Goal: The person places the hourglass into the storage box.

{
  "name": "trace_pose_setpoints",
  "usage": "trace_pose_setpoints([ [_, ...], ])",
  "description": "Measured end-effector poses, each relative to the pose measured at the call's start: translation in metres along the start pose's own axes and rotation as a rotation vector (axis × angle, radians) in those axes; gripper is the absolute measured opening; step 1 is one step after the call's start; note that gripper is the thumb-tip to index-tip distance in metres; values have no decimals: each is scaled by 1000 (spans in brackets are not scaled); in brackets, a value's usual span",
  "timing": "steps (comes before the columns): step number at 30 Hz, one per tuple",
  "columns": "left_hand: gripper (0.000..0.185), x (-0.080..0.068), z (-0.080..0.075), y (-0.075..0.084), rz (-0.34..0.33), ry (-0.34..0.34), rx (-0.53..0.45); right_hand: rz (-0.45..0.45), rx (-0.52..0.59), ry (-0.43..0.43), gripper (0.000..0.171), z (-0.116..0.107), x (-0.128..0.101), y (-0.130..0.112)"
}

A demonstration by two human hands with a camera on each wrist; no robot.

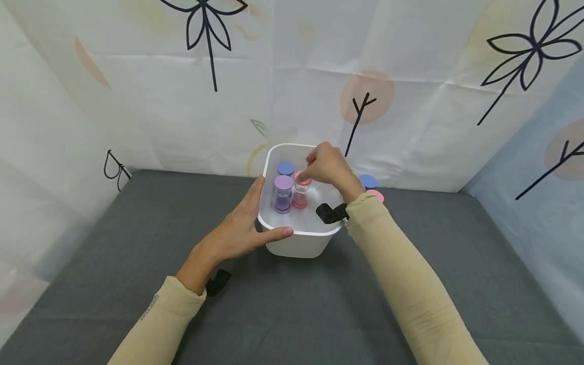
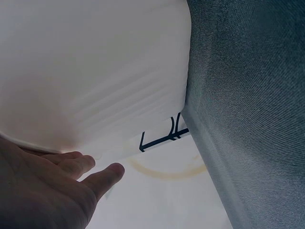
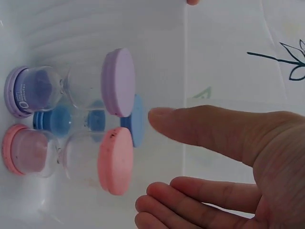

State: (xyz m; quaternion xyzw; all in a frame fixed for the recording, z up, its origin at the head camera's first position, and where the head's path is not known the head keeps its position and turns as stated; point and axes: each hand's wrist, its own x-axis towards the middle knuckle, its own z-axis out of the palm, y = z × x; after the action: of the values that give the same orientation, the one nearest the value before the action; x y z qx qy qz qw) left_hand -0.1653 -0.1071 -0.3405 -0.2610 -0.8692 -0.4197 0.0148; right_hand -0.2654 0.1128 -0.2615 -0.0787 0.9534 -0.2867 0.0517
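Looks forward and down from the head, well back, onto a near-central white tub (image 1: 301,244). From the left wrist, skims its outer wall (image 2: 95,62) at 11 o'clock, facing the backdrop (image 2: 157,200) at 6. From the right, peers closely at sand timers (image 3: 59,120) at 9, shared with the head view.

The left sleeve (image 1: 155,329) is pale cream-beige, ends in a broad cuff (image 1: 184,298) and carries a short line of dark lettering (image 1: 149,307), too small to read, along its outer side. The right sleeve (image 1: 410,284), the same colour, has soft creases and gathers near the wrist. A black block (image 1: 218,282) shows at the left wrist, a curved black piece (image 1: 330,213) at the right. Left hand (image 1: 239,230) and right hand (image 1: 332,166) are bare.
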Motion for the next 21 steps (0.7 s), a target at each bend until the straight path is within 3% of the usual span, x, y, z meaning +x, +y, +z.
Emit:
trace_pose_setpoints([
  [7,120,-1,0,0,-25,1,17,-49,226,26,59,-13,-15,8],
  [13,119,0,1,0,-1,11,14,-91,440,72,60,-22,-39,19],
  [21,117,1,2,-2,39,30,10,-116,525,144,58,-22,-72,53],
])
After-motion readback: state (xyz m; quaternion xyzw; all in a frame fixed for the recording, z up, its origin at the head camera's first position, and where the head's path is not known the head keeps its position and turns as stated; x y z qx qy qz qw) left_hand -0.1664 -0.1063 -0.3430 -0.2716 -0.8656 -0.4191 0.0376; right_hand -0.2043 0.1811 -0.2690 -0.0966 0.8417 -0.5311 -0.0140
